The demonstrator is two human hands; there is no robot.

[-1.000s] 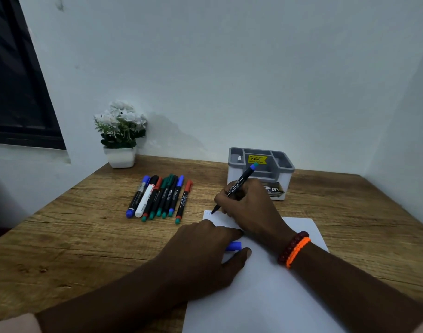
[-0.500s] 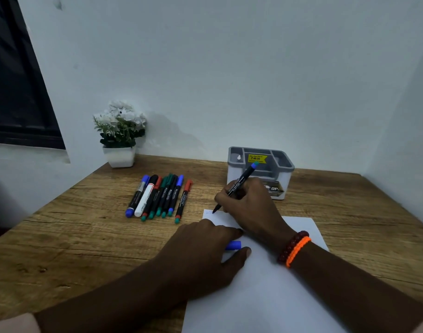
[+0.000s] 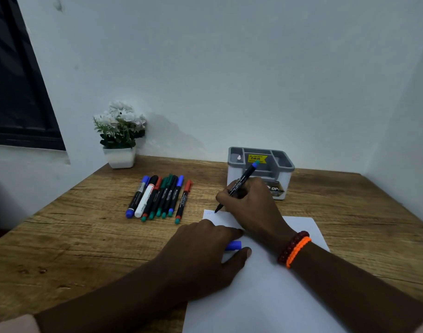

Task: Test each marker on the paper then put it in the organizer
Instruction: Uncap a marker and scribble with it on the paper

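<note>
A sheet of paper (image 3: 265, 284) lay on the surface (image 3: 85, 236) nearest the person. Behind it, to the right, stood the organizer (image 3: 261, 174). A row of markers (image 3: 157, 195) lay left of the organizer. A potted plant (image 3: 120, 135) stood behind them at the wall. Both hands rested on the paper, the left hand (image 3: 205, 255) before the right hand (image 3: 251, 207), which held a marker (image 3: 239, 183) with its tip at the sheet's far left corner.

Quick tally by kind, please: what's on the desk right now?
Markers in row: 8
Marker in right hand: 1
Cap in left hand: 1
Organizer: 1
Paper: 1
Plant: 1
Total: 13
</note>
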